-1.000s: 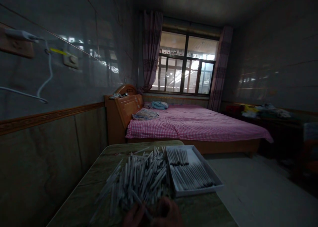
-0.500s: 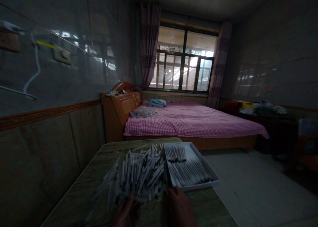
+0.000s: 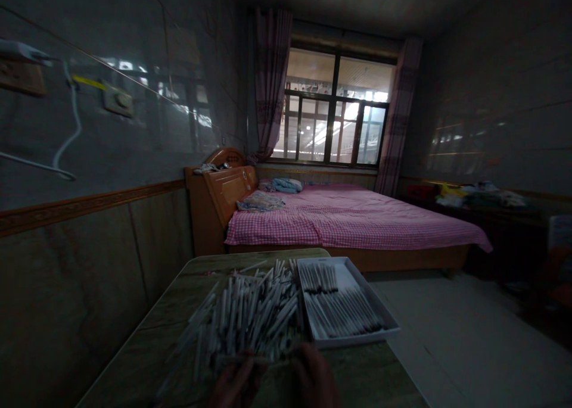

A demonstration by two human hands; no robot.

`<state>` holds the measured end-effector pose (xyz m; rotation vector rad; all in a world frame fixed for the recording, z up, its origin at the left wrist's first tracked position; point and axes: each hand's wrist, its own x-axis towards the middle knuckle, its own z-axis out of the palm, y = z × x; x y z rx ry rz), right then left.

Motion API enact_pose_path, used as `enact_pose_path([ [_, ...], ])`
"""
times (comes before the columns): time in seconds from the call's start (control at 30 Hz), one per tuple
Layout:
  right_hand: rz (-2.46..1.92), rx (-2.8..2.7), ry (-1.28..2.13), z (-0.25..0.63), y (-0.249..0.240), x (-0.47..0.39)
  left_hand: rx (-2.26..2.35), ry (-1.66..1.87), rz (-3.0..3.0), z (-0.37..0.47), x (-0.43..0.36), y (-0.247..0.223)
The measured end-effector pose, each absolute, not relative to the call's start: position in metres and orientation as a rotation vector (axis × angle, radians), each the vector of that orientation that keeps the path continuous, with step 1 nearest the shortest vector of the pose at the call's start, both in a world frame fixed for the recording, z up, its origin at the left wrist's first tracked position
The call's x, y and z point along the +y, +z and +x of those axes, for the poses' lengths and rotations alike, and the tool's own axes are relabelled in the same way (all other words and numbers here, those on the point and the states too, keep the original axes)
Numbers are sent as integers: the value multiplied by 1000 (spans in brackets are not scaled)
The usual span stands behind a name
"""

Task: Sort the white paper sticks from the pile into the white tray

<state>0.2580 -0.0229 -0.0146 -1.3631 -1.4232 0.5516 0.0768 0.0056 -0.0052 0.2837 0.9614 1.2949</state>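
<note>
L hand (image 3: 236,379) pinches white pen (image 3: 264,359) — R hand (image 3: 314,373) grip unclear; tray (image 3: 357,340) part-filled, approx. 2 rows — many loose pens (image 3: 254,307) left.

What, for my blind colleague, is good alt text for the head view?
The left hand seems to pinch a slim pale stick over a table, the right hand close by. Beyond lie a heap of similar sticks and, right of it, a white tray holding neat rows of sticks, with a bed behind.

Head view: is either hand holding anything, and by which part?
The left hand appears to pinch a pale pen-like stick around its middle; whether the right hand holds anything cannot be told.
</note>
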Motion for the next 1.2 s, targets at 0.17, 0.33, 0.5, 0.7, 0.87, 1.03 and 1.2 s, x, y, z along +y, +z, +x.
enact_pose_path([
  [0.17,-1252,-1020,852,236,-27,-15,993,1310,322,80,9,-10],
  [0.33,-1188,-990,1018,229,-26,-10,985,1270,341,77,9,-15],
  [0.5,-1092,-982,1091,228,-21,-9,979,1244,377,73,11,-19],
  [0.7,-990,-863,1143,220,-23,-11,938,1225,433,67,14,-16],
  [0.87,-968,-822,1194,218,-22,-10,988,1296,432,74,10,-16],
  [1.03,-1027,-845,1145,221,-22,-8,950,1316,446,78,12,-20],
  [1.2,-1095,-926,1062,226,-22,-10,935,1225,464,72,11,-15],
])
